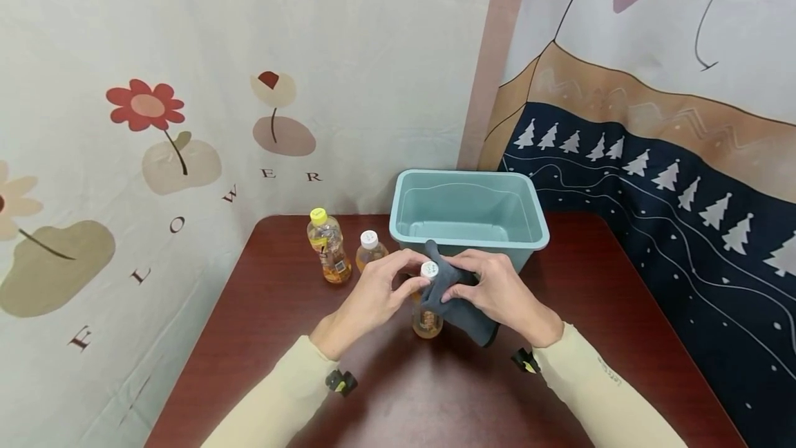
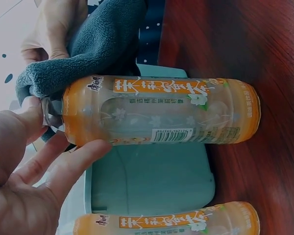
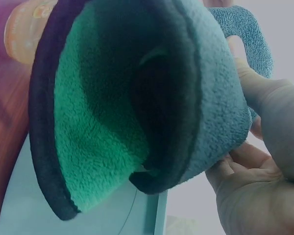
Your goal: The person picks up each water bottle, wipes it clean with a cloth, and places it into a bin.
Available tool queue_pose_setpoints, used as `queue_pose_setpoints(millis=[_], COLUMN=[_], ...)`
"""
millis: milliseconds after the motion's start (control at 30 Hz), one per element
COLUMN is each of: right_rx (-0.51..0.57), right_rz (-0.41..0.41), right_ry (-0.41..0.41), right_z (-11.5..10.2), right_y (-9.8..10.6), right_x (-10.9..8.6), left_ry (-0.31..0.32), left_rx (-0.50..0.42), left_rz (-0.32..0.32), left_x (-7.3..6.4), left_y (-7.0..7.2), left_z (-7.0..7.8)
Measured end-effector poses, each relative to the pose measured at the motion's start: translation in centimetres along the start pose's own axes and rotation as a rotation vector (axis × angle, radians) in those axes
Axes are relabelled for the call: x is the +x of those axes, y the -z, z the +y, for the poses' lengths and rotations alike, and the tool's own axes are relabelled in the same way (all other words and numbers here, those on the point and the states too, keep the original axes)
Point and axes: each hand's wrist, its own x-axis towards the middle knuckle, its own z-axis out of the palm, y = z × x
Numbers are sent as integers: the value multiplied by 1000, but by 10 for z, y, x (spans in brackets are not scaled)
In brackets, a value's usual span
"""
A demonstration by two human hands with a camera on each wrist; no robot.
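Observation:
My left hand (image 1: 379, 289) holds a clear plastic drink bottle (image 2: 157, 110) by its neck, just under the white cap (image 1: 429, 269). The bottle stands upright on the table and has an orange label with white lettering and a barcode. A dark grey towelling cloth (image 1: 469, 316) with a black edge is gripped by my right hand (image 1: 500, 289). The cloth lies against the bottle's neck and shoulder, its lower part hanging down to the right. In the right wrist view, the folded cloth (image 3: 220, 93) bulges open toward the camera, with fingers and thumb around its far end.
Behind my hands stands a pale teal plastic tub (image 1: 469, 243). To the left are a second white-capped bottle (image 1: 370, 252) and a yellow-capped bottle (image 1: 329, 251). All stand on a dark red wooden table (image 1: 261, 358), with printed fabric (image 1: 373, 88) hanging behind.

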Motion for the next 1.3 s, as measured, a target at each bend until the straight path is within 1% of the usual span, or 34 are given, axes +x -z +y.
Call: queue_pose_setpoints(millis=[233,533,667,767,933,1067,1233,1300], right_rx=[-18,-36,-42,-46,-47,-46,-40,-32], right_rz=[5,31,36,28,22,28,26,26], right_ry=[-11,-10,-24,-37,-49,-47,-50,-50], right_z=[4,11,12,12,15,16,13,12], right_y=[5,11,14,15,16,15,14,13], right_x=[-7,-17,-19,-21,-23,-22,-22,-22], left_ry=[2,36,48,66,94,85,76,67], left_rx=[-10,-68,-33,24,61,44,-1,13], left_rz=[-6,-15,15,58,109,133,133,131], left_x=[1,-2,0,2,6,7,6,5], left_y=[0,1,1,0,-2,-2,3,6], left_z=[4,6,8,11,17,18,18,18])
